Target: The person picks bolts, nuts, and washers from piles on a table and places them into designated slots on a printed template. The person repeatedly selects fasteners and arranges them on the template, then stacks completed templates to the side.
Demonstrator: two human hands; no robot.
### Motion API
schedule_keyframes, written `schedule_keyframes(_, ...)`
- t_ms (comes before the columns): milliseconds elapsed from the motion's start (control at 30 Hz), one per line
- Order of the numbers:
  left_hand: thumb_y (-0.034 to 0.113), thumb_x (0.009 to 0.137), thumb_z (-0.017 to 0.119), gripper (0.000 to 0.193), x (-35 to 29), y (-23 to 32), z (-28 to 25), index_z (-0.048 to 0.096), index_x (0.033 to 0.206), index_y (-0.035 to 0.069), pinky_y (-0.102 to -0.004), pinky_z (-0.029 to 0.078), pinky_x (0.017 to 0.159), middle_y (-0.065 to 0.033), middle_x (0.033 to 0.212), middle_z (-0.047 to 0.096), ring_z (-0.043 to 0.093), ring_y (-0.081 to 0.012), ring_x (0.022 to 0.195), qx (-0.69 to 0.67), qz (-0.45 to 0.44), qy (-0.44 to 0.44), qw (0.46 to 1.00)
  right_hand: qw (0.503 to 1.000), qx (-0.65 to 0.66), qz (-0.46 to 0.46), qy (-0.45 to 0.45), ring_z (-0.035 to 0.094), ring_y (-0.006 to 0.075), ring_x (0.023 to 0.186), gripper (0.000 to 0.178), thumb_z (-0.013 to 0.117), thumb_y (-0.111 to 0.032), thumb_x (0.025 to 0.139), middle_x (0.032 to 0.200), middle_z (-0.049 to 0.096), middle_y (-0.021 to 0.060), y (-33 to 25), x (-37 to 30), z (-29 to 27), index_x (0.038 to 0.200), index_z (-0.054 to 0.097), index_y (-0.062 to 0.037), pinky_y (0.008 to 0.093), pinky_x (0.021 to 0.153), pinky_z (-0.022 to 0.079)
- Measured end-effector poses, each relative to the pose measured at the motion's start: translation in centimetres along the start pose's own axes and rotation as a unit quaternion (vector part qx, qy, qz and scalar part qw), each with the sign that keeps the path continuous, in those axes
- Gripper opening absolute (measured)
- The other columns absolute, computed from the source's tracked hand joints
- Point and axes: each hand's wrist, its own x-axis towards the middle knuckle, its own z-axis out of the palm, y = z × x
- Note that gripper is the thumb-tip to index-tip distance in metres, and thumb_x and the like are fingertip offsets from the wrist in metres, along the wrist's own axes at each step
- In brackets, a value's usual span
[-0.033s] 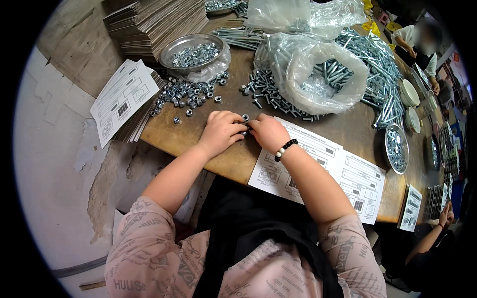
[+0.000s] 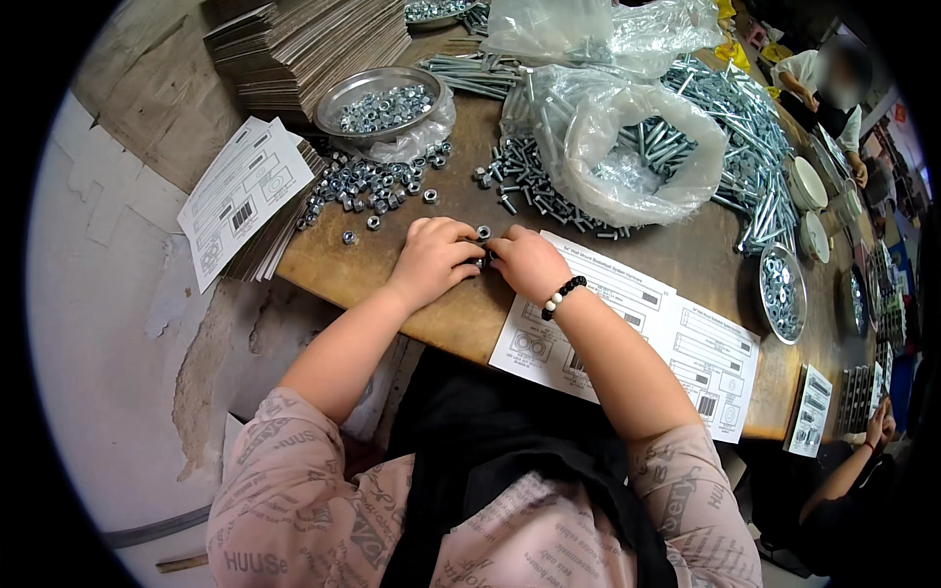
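My left hand [image 2: 434, 257] rests on the table, its fingers curled to the right against a few metal hex nuts. Facing it, my right hand [image 2: 530, 263] wears a black-and-white bead bracelet and has its fingertips bent onto the same nuts. One hex nut [image 2: 483, 233] shows at the top of the narrow gap between the hands. Others below it are partly covered by fingers. Loose nuts [image 2: 368, 184] lie in a pile beyond my left hand. Under my right wrist is a printed sheet [image 2: 598, 294] with line drawings.
A metal bowl of nuts [image 2: 377, 108] stands behind the pile, near stacked cardboard [image 2: 304, 54]. Short bolts [image 2: 549, 191] and an open plastic bag of bolts [image 2: 642, 157] lie ahead. Long bolts [image 2: 755, 137] heap at the right, beside a dish of hardware [image 2: 782, 294]. Other people sit farther right.
My right fingertips have shifted very slightly at the nuts. Everything else looks the same.
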Motion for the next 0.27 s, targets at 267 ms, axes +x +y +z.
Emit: schedule_keyframes(267,0.021,0.063,0.072,0.040,-0.3,-0.7,-2.0,0.063,0.102,0.017,-0.0376,0.032,0.090,-0.0021,0.107,0.054,0.049,-0.0225,0.102,0.010,-0.091,-0.062,0.994,0.999,0.032,-0.026,0.010,0.053,0.0283,0.096,0.035,0.067,-0.020,0.072,0.101,0.054,0.0095,-2.0,0.0,0.2,0.105,0.057,-0.0111,0.0360,0.081,0.046)
